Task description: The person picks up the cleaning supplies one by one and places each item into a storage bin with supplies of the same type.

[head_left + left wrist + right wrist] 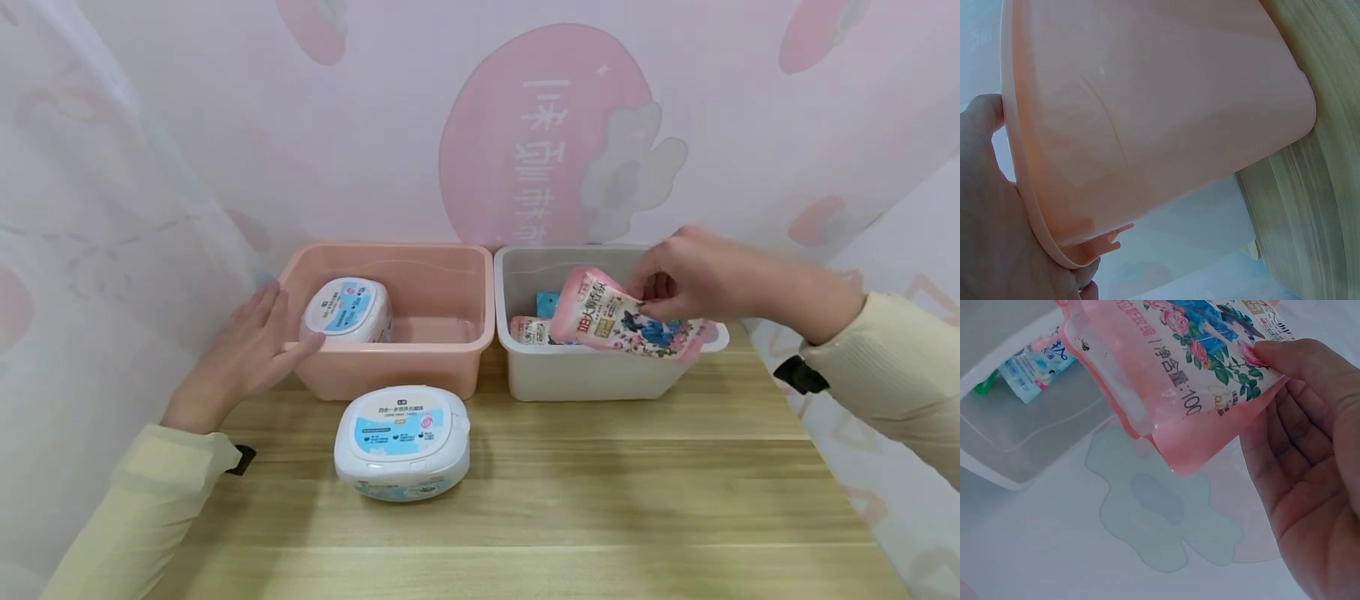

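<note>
My right hand pinches a pink flower-printed pouch between thumb and fingers, over the white bin. In the right wrist view the thumb lies on the front of the pouch. Inside the white bin, a similar pink packet and a blue packet show partly. At the left end of the pink bin, my left hand rests on the rim, fingers extended. A white tub with a blue label sits in that bin near the hand.
Another white lidded tub stands on the wooden table in front of the pink bin. The two bins stand side by side against a pale printed curtain. The table's right edge slants down the view.
</note>
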{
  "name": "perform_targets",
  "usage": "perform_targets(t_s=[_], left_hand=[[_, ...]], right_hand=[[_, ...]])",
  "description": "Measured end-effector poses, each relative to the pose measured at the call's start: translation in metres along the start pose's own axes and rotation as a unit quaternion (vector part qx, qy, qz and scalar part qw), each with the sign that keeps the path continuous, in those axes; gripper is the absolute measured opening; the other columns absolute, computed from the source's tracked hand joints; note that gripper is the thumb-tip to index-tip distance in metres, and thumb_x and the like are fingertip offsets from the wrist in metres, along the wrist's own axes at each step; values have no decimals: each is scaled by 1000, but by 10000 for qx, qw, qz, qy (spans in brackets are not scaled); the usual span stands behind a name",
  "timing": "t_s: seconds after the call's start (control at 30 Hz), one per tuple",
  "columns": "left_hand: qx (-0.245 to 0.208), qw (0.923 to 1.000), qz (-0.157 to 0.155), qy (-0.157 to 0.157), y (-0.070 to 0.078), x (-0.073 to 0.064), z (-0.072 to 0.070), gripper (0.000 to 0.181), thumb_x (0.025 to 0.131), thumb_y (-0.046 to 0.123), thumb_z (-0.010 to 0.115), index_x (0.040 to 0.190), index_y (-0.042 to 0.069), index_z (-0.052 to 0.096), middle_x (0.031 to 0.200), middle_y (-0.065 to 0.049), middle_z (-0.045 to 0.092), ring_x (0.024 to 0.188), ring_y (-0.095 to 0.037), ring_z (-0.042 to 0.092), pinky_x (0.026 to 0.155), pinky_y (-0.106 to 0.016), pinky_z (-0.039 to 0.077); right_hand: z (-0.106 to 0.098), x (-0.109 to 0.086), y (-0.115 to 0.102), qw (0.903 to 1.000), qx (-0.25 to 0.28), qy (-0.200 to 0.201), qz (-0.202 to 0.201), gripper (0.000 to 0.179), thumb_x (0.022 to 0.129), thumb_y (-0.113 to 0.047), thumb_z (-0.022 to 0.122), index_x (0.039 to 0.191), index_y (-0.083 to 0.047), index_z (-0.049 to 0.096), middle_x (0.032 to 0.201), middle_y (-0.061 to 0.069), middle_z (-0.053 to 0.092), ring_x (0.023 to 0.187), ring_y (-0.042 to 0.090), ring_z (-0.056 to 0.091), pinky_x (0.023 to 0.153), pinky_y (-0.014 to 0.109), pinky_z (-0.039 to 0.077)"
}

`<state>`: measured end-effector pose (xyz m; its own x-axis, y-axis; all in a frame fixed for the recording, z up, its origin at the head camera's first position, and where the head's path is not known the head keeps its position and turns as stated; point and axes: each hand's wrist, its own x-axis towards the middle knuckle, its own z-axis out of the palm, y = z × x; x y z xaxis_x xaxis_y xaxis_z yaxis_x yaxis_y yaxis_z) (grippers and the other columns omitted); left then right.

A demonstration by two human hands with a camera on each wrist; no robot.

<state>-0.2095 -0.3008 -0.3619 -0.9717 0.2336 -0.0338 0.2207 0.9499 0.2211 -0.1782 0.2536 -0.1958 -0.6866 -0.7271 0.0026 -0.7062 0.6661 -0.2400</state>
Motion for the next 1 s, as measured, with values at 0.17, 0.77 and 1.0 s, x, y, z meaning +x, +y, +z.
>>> perform_targets(t_s=[0.17,0.77,1.0], left_hand=[[66,10000,-56,-43,1,0,1,107,103,72,35,167,-3,-7,174,-32,-9,162,-52,-1,128,-73,8],[79,9997,-205,-77,6,-3,2,108,102,75,33,167,-1,-10,175,-26,-17,163,-51,-4,128,-74,6],[68,9998,-162,-22,6,-3,3,108,103,74,34,167,-2,-8,175,-28,-14,162,-52,-1,127,-74,7]], right_hand=[[-8,16,3,9997,-192,-91,155,18,88,2,78,84,-16,75,74,-7,66,68,6,56,63,21,52],[-13,70,37,9949,-820,-172,559,8,91,-2,78,95,-8,81,91,8,79,78,20,68,81,42,66],[0,88,52,9939,-927,-266,540,7,91,-2,77,92,-7,81,89,8,78,78,22,66,83,43,65]])
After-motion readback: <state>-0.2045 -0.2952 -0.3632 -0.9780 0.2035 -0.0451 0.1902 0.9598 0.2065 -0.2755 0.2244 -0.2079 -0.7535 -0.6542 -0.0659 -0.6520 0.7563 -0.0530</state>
